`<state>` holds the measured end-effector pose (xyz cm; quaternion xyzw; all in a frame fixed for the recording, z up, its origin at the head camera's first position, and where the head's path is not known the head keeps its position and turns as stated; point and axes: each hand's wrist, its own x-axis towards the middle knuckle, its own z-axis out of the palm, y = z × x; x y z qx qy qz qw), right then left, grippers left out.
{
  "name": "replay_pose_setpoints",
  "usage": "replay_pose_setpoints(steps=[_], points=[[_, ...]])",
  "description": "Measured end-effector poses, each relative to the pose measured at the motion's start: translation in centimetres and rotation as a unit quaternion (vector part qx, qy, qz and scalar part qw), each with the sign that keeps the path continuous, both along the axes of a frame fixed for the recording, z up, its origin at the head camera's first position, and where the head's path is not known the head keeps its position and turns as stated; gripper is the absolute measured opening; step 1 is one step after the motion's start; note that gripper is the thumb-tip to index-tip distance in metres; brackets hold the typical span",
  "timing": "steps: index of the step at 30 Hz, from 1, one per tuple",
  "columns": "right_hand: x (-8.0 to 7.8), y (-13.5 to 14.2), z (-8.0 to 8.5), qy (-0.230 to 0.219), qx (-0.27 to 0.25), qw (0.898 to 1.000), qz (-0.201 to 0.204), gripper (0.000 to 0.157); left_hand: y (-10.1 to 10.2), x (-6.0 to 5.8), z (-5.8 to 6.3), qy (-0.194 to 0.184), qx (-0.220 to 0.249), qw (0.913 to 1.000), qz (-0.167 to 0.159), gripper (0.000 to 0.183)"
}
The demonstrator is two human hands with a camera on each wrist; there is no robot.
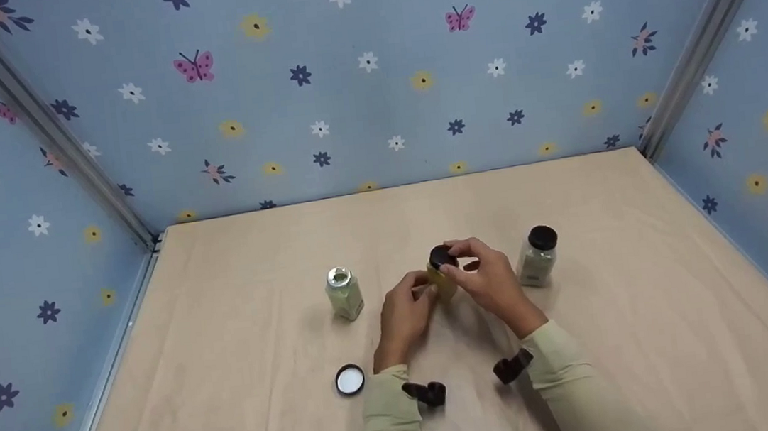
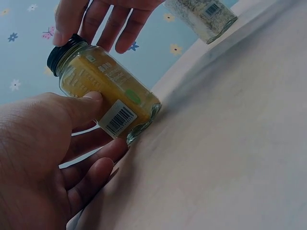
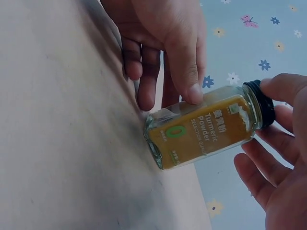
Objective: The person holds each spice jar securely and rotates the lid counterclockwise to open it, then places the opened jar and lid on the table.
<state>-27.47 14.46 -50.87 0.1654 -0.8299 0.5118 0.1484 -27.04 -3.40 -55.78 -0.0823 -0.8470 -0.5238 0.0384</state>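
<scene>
Between my two hands stands a glass jar of turmeric powder (image 3: 201, 129), upright on the table, its yellow contents showing through the sides. My left hand (image 1: 407, 313) holds the jar's body, thumb on one face and fingers behind it. With thumb and fingers my right hand (image 1: 494, 282) grips the black lid (image 1: 441, 257), which sits on the jar's mouth. A barcode label (image 2: 117, 120) faces the left wrist camera.
Left of the hands stands an uncapped jar (image 1: 344, 294) with pale green contents. Nearer lies a black lid (image 1: 350, 380), its white inside facing up. A black-capped jar (image 1: 537, 256) stands right of my right hand. Flowered panels (image 1: 372, 102) border the table.
</scene>
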Motion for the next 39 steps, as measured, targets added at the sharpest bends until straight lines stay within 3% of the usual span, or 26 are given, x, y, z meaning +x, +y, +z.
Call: replay_pose_setpoints(steps=[8, 21, 39], points=[[0.03, -0.15, 0.06, 0.058, 0.015, 0.998, -0.025, 0.026, 0.29, -0.02, 0.17, -0.004, -0.001, 1.0000, -0.003, 0.025], [0.00, 0.01, 0.23, 0.014, -0.015, 1.000, -0.014, 0.029, 0.02, -0.31, 0.23, -0.004, -0.012, 0.9999, -0.001, 0.026], [0.01, 0.00, -0.38, 0.046, 0.001, 0.999, -0.023, 0.031, 0.12, -0.07, -0.08, -0.006, -0.008, 0.9999, 0.006, 0.024]])
